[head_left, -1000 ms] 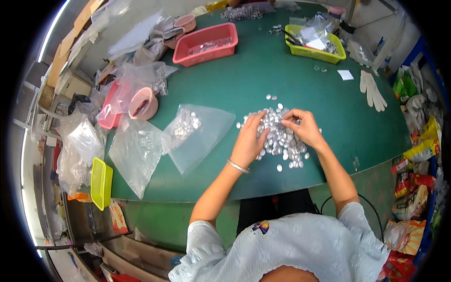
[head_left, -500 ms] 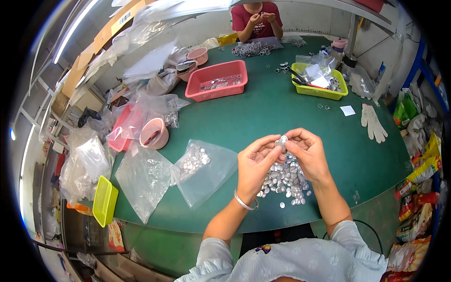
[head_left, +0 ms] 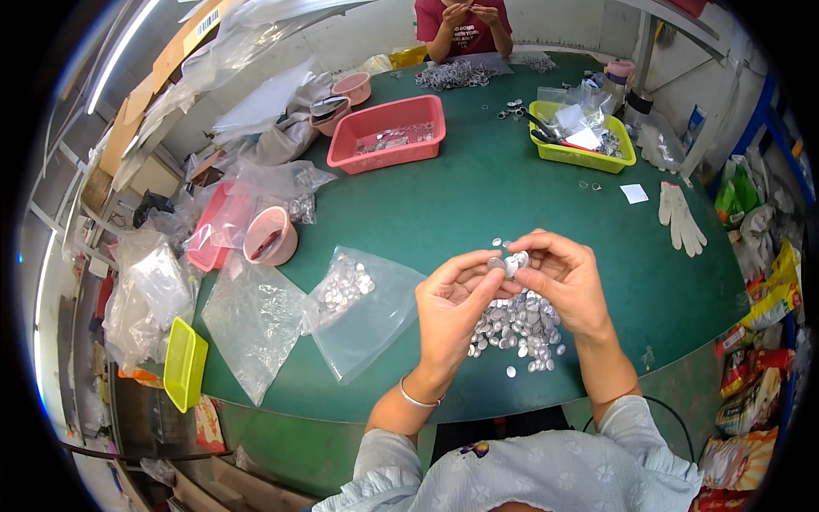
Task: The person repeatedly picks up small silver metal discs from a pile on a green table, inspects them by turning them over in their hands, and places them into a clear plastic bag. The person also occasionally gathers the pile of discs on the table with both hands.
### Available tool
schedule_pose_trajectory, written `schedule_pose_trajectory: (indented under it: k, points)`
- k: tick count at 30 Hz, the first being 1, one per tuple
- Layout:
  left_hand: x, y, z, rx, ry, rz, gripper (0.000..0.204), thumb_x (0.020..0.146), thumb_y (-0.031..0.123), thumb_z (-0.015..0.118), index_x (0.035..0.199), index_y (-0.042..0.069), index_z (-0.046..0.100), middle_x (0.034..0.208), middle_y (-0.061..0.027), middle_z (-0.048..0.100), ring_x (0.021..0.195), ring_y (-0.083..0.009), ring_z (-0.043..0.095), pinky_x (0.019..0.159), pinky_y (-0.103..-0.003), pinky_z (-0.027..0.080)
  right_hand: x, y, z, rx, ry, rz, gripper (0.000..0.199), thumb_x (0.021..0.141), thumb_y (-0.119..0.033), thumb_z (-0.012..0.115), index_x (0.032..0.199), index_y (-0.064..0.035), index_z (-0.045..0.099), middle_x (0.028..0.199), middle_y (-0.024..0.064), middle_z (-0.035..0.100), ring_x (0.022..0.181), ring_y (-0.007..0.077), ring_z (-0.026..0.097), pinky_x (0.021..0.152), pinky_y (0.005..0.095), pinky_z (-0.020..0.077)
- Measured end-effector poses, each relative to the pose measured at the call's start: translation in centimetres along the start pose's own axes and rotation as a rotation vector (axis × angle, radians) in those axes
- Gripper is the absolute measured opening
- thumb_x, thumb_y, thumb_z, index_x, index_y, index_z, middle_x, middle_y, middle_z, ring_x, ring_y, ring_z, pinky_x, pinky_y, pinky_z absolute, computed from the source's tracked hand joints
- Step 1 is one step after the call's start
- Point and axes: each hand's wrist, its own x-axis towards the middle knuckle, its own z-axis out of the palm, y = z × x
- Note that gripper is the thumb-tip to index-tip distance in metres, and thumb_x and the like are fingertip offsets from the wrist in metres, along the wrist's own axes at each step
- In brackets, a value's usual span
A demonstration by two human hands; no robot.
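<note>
Above a pile of small shiny metal discs (head_left: 533,328), both of my hands are raised close together. My left hand (head_left: 456,294) pinches a round metal disc (head_left: 496,264) between thumb and fingers. In the fingers of my right hand (head_left: 570,286) are a few more metal discs (head_left: 516,263), held nearly touching the left one. A couple of discs (head_left: 497,242) show just beyond my fingertips. To the left of the pile lies a clear plastic bag (head_left: 367,328) with many discs inside it, beside a flat, wrinkled plastic bag (head_left: 252,328).
A red tray (head_left: 388,134) with small metal pieces stands farther back. At right are a yellow-green basket (head_left: 584,154), a white paper square (head_left: 634,194) and a glove (head_left: 680,218). A pink tub (head_left: 271,236) stands left. Across the table, a co-worker (head_left: 463,30) handles small items.
My left hand has shifted slightly left, and the fingertips of my two hands have drawn a little apart. More discs now show between my fingers. The whole view has moved slightly.
</note>
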Motion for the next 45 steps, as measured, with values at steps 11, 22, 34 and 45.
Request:
schedule_pose_trajectory:
  k: [11,22,34,45]
  points:
    - [-0.2,0.6,-0.2,0.022,0.003,-0.072,0.024,0.084,-0.005,0.055,0.107,-0.011,0.055,0.089,-0.0184,0.064,0.075,-0.0214,0.066,0.069,-0.029,0.056,0.0,0.0,-0.1,-0.274,0.006,-0.079,0.024,0.076,0.004,0.063,0.1,0.0042,0.062,0.092,0.0071,0.059,0.079,0.0118,0.052,0.07,0.0242,0.0441]
    - [-0.5,0.3,-0.9,-0.112,0.039,-0.18,0.022,0.086,0.001,0.058,0.106,-0.008,0.057,0.094,-0.0169,0.064,0.081,-0.0209,0.066,0.073,-0.029,0.055,-0.2,0.1,0.5,-0.39,0.191,-0.234,0.021,0.069,0.008,0.068,0.088,0.0006,0.066,0.084,0.0076,0.063,0.076,0.016,0.057,0.066,0.0269,0.0462]
    - [-0.9,0.3,-1.0,-0.14,-0.024,-0.221,0.019,0.086,0.0,0.058,0.104,-0.007,0.058,0.092,-0.0179,0.065,0.081,-0.0234,0.067,0.071,-0.029,0.056,0.2,-0.7,0.5,-1.016,0.079,-0.766,0.028,0.053,-0.001,0.068,0.08,-0.004,0.069,0.078,0.006,0.061,0.071,0.0222,0.056,0.064,0.0328,0.0418]
    - [-1.2,1.3,-0.8,-0.047,-0.099,-0.273,0.027,0.087,0.0,0.055,0.113,-0.007,0.053,0.092,-0.0185,0.065,0.08,-0.0227,0.067,0.07,-0.028,0.056,-0.1,-1.5,0.5,-1.17,-0.012,-0.804,0.028,0.055,-0.012,0.065,0.083,-0.0054,0.069,0.08,0.0045,0.063,0.076,0.022,0.057,0.069,0.0349,0.0424]
